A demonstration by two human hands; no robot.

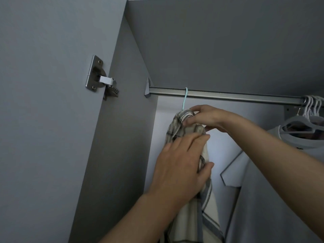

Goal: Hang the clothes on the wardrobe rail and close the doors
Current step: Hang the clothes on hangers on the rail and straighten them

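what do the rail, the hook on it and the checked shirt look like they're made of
Rail: seemingly metal, brushed grey finish, with a straight highlight along it.
Hook: probably plastic or coated wire; pale mint, smooth, matte.
Checked shirt: woven fabric, likely cotton, cream with grey stripes; it folds softly under both hands.

Home wardrobe: rail (228, 96), hangers (313, 104), hinged door (43, 120).

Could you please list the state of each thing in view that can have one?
Door: open.
Teal hanger: hooked on the rail.
Plaid shirt: hanging on the teal hanger.
Left hand: gripping the shirt.
Right hand: pinching the shirt's collar.
White hangers: hooked on the rail.
Grey top: hanging at right.
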